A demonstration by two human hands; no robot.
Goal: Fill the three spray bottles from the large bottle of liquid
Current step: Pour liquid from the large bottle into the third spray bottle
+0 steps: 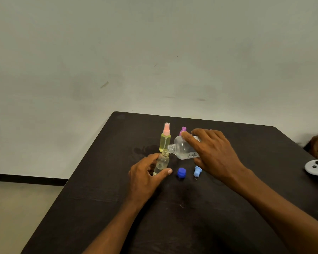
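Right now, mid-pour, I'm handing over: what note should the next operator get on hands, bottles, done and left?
Left hand grips the open clear spray bottle upright on the table. Right hand holds the large bottle tipped, its neck at that bottle's mouth.
Pink-topped spray bottle stands behind, capped, holding yellowish liquid: looks done. Purple-topped spray bottle is mostly hidden behind the large bottle; level unknown.
Dark blue cap and light blue spray top lie on the table.
Left: finish this pour, fit the light blue top, check the purple one, probably recap the large bottle with the dark blue cap.
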